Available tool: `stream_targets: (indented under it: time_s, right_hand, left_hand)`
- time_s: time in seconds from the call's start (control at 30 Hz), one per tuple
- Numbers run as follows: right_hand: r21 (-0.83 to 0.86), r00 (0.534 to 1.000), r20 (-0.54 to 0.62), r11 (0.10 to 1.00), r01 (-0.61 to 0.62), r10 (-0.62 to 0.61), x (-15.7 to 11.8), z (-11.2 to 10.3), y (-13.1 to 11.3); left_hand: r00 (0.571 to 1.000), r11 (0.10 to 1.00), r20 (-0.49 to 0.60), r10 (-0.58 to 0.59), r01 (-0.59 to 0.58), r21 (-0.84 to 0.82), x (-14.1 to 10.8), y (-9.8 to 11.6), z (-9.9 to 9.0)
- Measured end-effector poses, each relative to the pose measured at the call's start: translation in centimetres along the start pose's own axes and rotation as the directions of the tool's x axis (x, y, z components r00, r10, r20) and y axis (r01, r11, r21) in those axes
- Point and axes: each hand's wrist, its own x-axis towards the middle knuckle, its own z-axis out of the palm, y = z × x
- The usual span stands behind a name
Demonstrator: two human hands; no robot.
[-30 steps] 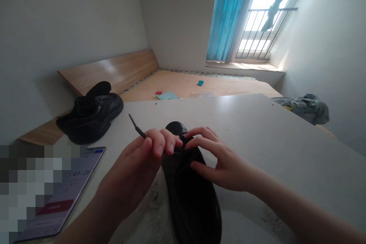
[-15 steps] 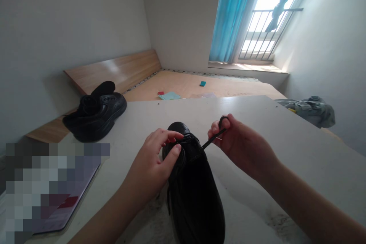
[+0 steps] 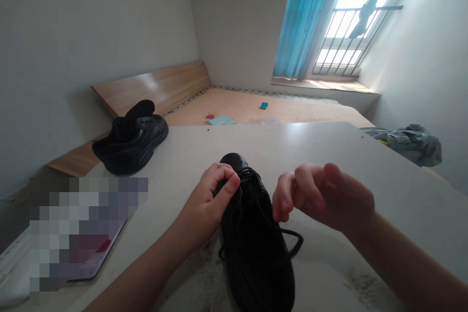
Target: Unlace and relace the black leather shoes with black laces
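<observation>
A black lace-up shoe (image 3: 261, 273) stands on the white table in front of me, toe pointing away and its opening toward me. My left hand (image 3: 219, 192) is at the left side of its lacing, thumb and forefinger closed together on the edge of the upper; the exact grip point is partly hidden. Just right of the shoe, my right hand (image 3: 320, 197) is raised with bent fingers apart and nothing visible in them. Below those fingers a loose black shoelace (image 3: 296, 243) loops out over the shoe's right rim.
Another black shoe (image 3: 133, 141) sits at the table's far left corner, its tongue sticking up. A flat item, partly pixelated, lies at left (image 3: 87, 270). Beyond the white table (image 3: 303, 148) is a bed (image 3: 310, 109) with small coloured items. Grey-green fabric (image 3: 413, 144) lies at right.
My right hand has let go of the shoelace, which now hangs loose over the shoe's right side. My left thumb and forefinger have closed together. The view has shifted slightly.
</observation>
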Motion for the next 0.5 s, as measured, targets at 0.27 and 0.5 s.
stream_targets:
  time_s: [0.27, 0.5]
  right_hand:
    - [-0.467, 0.893, -0.436, 0.876, -0.12, -0.11, 1.6, -0.3, 3.1]
    - [-0.547, 0.921, -0.37, 0.83, -0.111, -0.121, 1.7, 0.2, 3.8]
  left_hand:
    - [0.997, 0.965, -0.043, 0.064, -0.051, 0.255, -0.6, 0.1, 0.0]
    - [0.998, 0.992, 0.042, -0.053, 0.057, -0.113, -0.9, 0.3, 0.3]
